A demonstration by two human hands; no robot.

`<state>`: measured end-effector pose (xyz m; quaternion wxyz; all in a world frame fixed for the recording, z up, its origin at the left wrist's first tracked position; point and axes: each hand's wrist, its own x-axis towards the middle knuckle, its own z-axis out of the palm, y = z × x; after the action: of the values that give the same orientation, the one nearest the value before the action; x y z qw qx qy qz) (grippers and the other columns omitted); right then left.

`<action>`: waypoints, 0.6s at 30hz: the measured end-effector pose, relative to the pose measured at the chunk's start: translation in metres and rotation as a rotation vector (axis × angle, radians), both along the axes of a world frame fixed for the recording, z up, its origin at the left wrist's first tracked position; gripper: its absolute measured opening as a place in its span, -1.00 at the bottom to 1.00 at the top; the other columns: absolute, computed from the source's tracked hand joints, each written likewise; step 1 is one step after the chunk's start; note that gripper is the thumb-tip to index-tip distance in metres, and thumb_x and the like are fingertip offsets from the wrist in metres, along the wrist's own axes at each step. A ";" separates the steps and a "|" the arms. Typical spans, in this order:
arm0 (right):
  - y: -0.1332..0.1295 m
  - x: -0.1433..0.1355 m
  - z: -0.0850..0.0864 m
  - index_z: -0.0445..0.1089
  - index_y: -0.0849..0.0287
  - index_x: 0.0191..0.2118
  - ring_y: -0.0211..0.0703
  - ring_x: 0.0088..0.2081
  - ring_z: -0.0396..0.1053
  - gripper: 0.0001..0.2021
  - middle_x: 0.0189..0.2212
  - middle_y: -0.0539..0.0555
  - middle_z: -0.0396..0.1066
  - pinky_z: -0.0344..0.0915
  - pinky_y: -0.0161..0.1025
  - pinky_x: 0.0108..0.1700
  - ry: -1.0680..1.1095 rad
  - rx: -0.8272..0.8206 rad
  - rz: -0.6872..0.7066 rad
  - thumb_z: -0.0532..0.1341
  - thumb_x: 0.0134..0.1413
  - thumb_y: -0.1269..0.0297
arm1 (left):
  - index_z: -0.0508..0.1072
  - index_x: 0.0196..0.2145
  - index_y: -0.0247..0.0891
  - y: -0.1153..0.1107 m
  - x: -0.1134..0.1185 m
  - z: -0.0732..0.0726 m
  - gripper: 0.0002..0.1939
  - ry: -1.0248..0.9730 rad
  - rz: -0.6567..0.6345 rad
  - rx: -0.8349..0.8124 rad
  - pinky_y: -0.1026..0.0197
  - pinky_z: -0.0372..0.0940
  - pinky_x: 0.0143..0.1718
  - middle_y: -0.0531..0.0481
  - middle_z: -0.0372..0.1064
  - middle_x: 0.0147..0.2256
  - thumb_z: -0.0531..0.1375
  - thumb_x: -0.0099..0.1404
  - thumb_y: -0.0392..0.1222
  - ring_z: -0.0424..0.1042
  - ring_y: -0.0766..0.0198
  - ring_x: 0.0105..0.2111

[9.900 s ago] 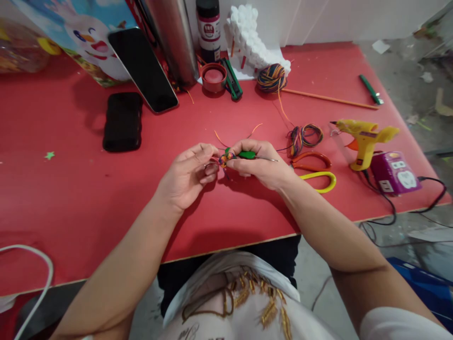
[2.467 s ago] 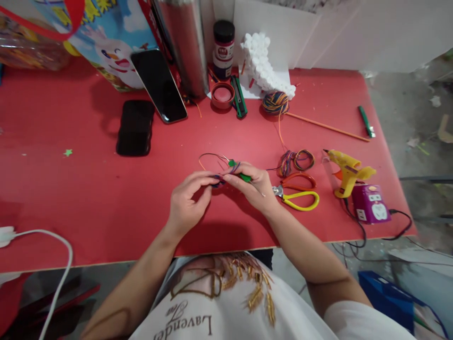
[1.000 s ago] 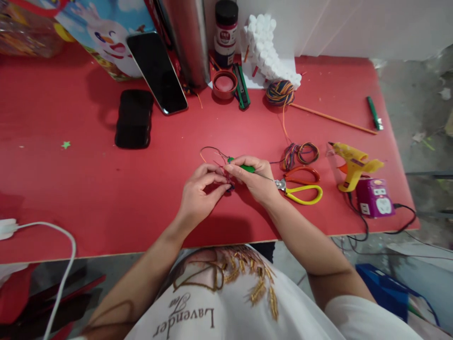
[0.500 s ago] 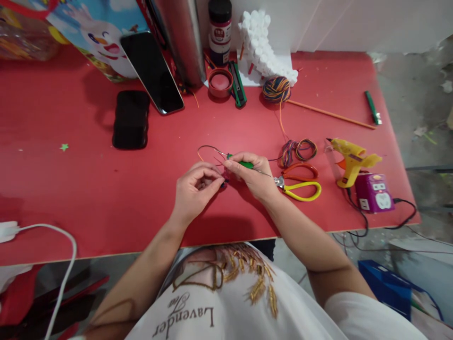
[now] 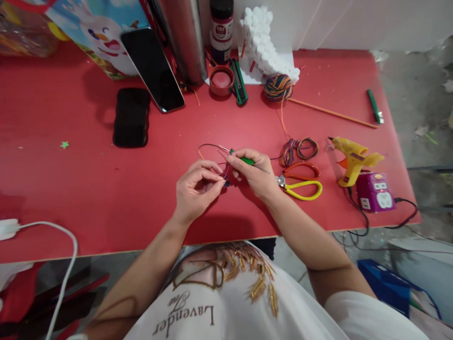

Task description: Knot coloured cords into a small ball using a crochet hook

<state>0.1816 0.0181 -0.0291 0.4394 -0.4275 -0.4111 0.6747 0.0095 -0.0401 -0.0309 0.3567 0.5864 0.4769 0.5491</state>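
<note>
Left hand (image 5: pixel 198 186) had a small dark yarn piece (image 5: pixel 227 183) pinched between thumb and fingers, over the counter (image 5: pixel 141 212), near its front edge. Right hand (image 5: pixel 252 171) gripped a green-handled tool (image 5: pixel 247 161), metal shaft pointing back toward the wrist, fingertips close to the piece. My read: tool tucked into the palm to leave fingertips free for yarn. Tip shape too small to tell.

Yarn hank (image 5: pixel 307 149) sat just right of that hand, strand running to the yarn ball (image 5: pixel 278 89) toward the back edge; probably spaced so it fed without snagging. Scissors (image 5: pixel 303 191) lay by the right wrist, handles toward the right edge, likely for easy reach. Glue gun (image 5: pixel 354 158) was beside the purple power cube (image 5: pixel 375 192) by the front right corner, presumably for the outlet.

Text: white shirt (image 5: pixel 219 311) read "Lavender Tea", upside down to camera. Jar (image 5: pixel 222 30) label at the back: illegible.
</note>
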 end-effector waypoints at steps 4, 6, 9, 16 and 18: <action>0.000 -0.001 -0.002 0.53 0.16 -0.36 -0.36 -0.64 0.27 -0.66 -0.66 -0.12 0.41 0.19 -0.36 -0.55 0.005 -0.003 0.015 0.55 0.04 0.02 | 0.59 -0.37 -0.19 -0.001 -0.001 -0.006 -0.91 -0.260 0.000 -0.143 0.24 0.48 -0.34 -0.05 0.57 -0.24 0.41 0.29 -0.26 0.55 0.29 -0.32; 0.000 -0.001 -0.001 0.53 0.16 -0.36 -0.37 -0.64 0.27 -0.68 -0.66 -0.12 0.41 0.19 -0.36 -0.55 0.020 0.007 0.004 0.55 0.05 0.04 | 0.59 -0.36 -0.20 -0.002 -0.002 -0.009 -0.90 -0.362 0.023 -0.235 0.33 0.37 -0.50 -0.06 0.58 -0.23 0.45 0.26 -0.24 0.47 0.37 -0.43; -0.001 0.000 0.001 0.55 0.14 -0.33 -0.37 -0.62 0.29 -0.71 -0.63 -0.12 0.43 0.21 -0.36 -0.53 0.049 0.031 -0.013 0.55 0.06 0.06 | 0.61 -0.35 -0.21 -0.001 -0.003 -0.011 -0.88 -0.456 0.042 -0.278 0.40 0.17 -0.64 -0.04 0.59 -0.24 0.48 0.22 -0.25 0.35 0.47 -0.53; -0.002 0.005 0.005 0.55 0.10 -0.30 -0.37 -0.59 0.27 -0.73 -0.61 -0.12 0.41 0.20 -0.35 -0.51 0.112 0.066 -0.002 0.52 0.11 0.04 | 0.60 -0.35 -0.20 0.005 -0.002 -0.012 -0.80 -0.557 0.041 -0.290 0.37 0.18 -0.63 0.01 0.54 -0.25 0.54 0.20 -0.16 0.31 0.49 -0.56; -0.003 0.007 0.005 0.55 0.10 -0.30 -0.37 -0.59 0.27 -0.75 -0.60 -0.12 0.41 0.18 -0.36 -0.51 0.124 0.075 0.018 0.51 0.14 0.06 | 0.60 -0.34 -0.21 0.006 -0.002 -0.012 -0.81 -0.557 0.037 -0.279 0.36 0.27 -0.59 0.01 0.54 -0.23 0.53 0.22 -0.18 0.36 0.49 -0.55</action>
<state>0.1885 0.0150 -0.0241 0.4738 -0.3645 -0.4116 0.6879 0.0073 -0.0344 -0.0433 0.5404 0.3499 0.4421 0.6246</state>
